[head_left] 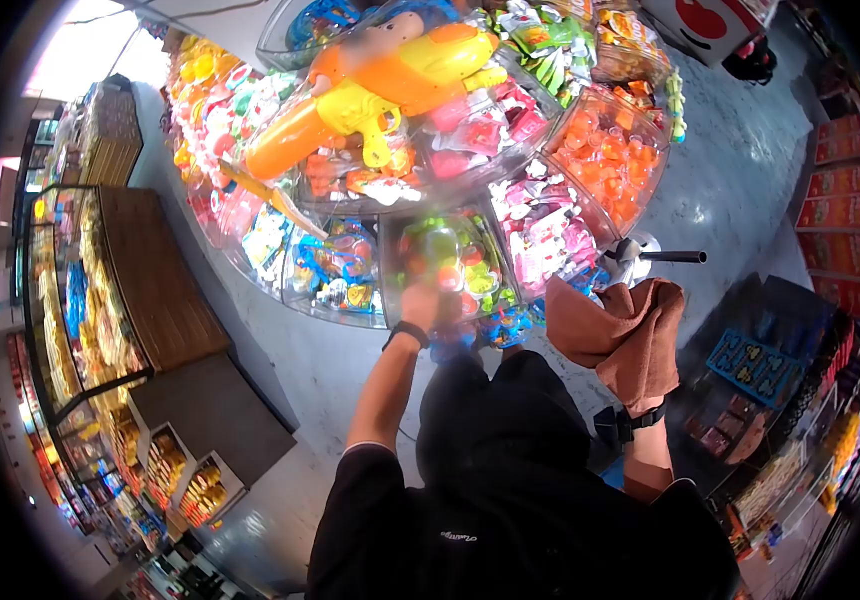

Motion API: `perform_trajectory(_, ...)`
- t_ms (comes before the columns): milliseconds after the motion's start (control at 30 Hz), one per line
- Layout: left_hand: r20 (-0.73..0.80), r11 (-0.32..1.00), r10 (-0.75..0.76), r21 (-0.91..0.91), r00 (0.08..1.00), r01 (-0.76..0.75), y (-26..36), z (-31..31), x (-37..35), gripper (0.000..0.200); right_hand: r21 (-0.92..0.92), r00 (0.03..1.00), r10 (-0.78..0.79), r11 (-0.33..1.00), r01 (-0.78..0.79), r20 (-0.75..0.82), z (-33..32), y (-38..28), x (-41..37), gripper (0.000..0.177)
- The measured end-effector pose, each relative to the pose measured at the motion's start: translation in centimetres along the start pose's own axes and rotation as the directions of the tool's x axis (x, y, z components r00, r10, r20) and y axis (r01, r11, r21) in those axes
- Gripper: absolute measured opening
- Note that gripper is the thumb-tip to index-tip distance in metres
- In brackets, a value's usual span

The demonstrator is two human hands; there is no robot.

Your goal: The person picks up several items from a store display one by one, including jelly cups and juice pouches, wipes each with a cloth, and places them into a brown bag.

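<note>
My left hand [422,305] reaches into a clear bin [390,300] at the front of a round toy display. It looks closed on a blurred, colourful toy pack [445,252]; a black band sits on that wrist. My right hand is held out to the right, draped in and gripping a brown cloth [620,335], so its fingers are hidden. A black strap circles the right wrist [640,420]. The cloth hangs just right of the bin, beside pink packs [550,225].
A large orange and yellow water gun [380,90] lies on top of the display. A black-handled object [665,257] sticks out behind the cloth. Wooden-topped shelves [155,275] stand left. Red boxes [845,215] and a blue crate [755,365] line the right.
</note>
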State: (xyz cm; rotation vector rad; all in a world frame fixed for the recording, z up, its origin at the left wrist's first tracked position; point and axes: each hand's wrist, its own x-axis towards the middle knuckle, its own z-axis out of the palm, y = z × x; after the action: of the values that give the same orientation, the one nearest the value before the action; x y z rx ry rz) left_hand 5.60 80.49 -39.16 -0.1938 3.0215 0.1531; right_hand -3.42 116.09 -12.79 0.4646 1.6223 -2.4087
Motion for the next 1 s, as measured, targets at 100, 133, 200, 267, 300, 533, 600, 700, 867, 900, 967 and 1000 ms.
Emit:
perform_trajectory(100,-0.013,0.998,0.022,-0.060,1.000,-0.022,0.8,-2.5,0.3,0.011,-0.008,0.999,0.020,1.000,-0.020,0.039,0.2,-0.3,0.6,0.037)
perform_trajectory(133,0.055,0.997,0.053,-0.059,0.997,-0.049,1.6,-5.8,0.5,0.011,-0.006,0.998,0.028,1.000,-0.027,0.054,0.3,-0.3,0.7,0.038)
perform_trajectory(200,-0.010,0.984,-0.028,-0.175,1.000,0.026,1.1,-4.5,0.5,0.011,-0.010,0.996,0.037,0.999,-0.036,0.086,0.7,-0.3,0.9,0.040)
perform_trajectory(267,-0.071,0.968,-0.033,-0.251,0.997,0.014,0.5,-4.0,-0.3,0.013,-0.006,0.992,0.047,0.999,-0.047,0.120,1.4,-0.4,1.1,0.042)
perform_trajectory(300,-0.106,0.964,0.003,-0.265,0.994,-0.031,0.8,-6.6,-0.7,0.015,-0.006,0.989,0.051,0.999,-0.050,0.139,1.8,-0.4,1.2,0.043)
perform_trajectory(533,0.013,0.679,-0.196,-0.719,0.980,0.145,1.1,-18.1,-3.8,0.010,0.041,0.955,0.083,0.994,-0.099,0.283,6.3,-0.1,0.9,0.050)
perform_trajectory(600,0.101,0.249,-0.302,-0.952,0.948,0.180,1.6,-20.1,-4.8,0.005,0.068,0.936,0.093,0.990,-0.123,0.339,8.3,0.1,0.4,0.053)
perform_trajectory(700,0.166,-0.017,-0.337,-0.985,0.927,0.171,4.1,-25.9,-5.7,0.003,0.122,0.892,0.122,0.974,-0.192,0.435,11.1,0.3,-0.8,0.056)
perform_trajectory(867,-0.203,0.071,-0.387,-0.979,0.900,-0.190,9.9,-29.6,-6.6,0.003,0.249,0.772,0.177,0.882,-0.399,0.611,14.8,2.0,-3.9,0.061)
perform_trajectory(900,-0.328,0.167,-0.327,-0.943,0.886,-0.287,10.7,-30.0,-6.7,0.003,0.265,0.761,0.173,0.870,-0.416,0.626,15.2,2.3,-4.7,0.062)
perform_trajectory(967,-0.425,0.325,-0.238,-0.882,0.873,-0.341,11.5,-31.1,-7.1,0.012,0.267,0.797,0.111,0.907,-0.326,0.594,16.2,3.0,-5.6,0.065)
perform_trajectory(1000,-0.449,0.316,-0.218,-0.872,0.866,-0.373,11.7,-31.1,-7.3,0.010,0.231,0.835,0.048,0.951,-0.207,0.549,16.6,3.2,-5.7,0.066)
